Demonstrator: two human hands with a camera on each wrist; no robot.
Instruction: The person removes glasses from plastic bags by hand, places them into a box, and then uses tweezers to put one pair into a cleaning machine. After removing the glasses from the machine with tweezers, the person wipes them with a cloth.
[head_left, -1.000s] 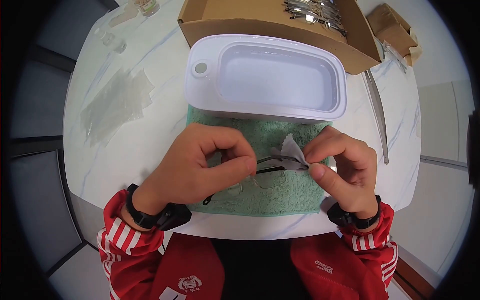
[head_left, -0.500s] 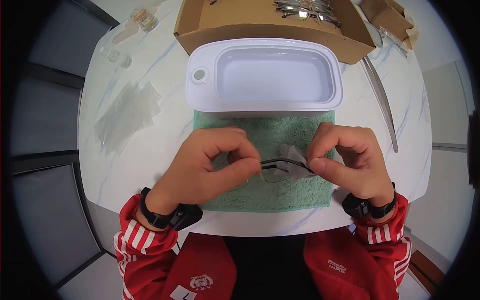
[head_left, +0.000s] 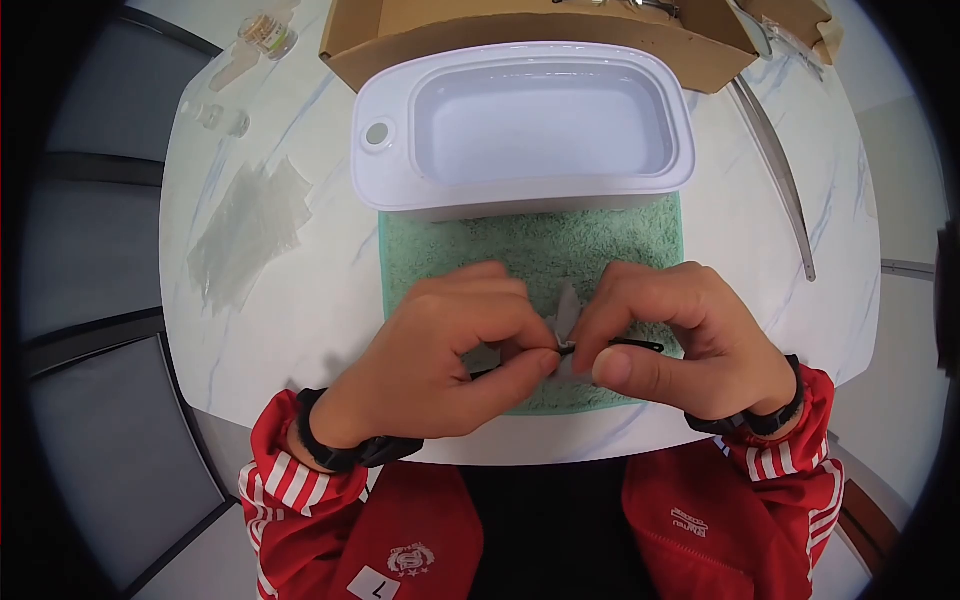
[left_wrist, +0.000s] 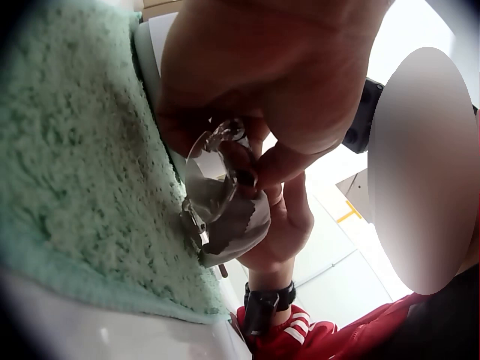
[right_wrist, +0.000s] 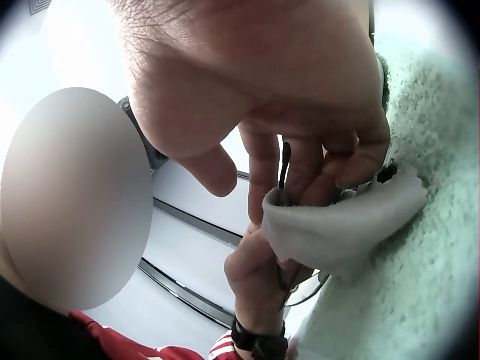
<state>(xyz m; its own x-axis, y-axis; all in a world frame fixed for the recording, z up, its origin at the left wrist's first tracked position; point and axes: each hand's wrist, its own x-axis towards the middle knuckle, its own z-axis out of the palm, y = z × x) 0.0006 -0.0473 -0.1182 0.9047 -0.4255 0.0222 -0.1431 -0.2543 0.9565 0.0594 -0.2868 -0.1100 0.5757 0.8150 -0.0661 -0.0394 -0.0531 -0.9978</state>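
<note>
A pair of eyeglasses with dark temples is held low over the green towel. My left hand pinches it by thumb and forefinger; one dark temple tip sticks out beyond the right fingers. A thin grey lens cloth with a zigzag edge is folded about the glasses, between both hands. Curled fingers of my right hand hold this cloth, while its thumb stands apart from the forefinger. In the left wrist view the cloth overlaps a clear lens. Fingers hide much of the frame.
A white tub of clear liquid stands at the towel's back edge. Behind it is a cardboard box with more glasses. Clear plastic sleeves, a small bottle and a jar lie left; a long curved strip lies right.
My hands have come closer together. The right thumb has parted from the temple it pinched, and the temple tip now shows past the right fingers. The view has shifted slightly.
</note>
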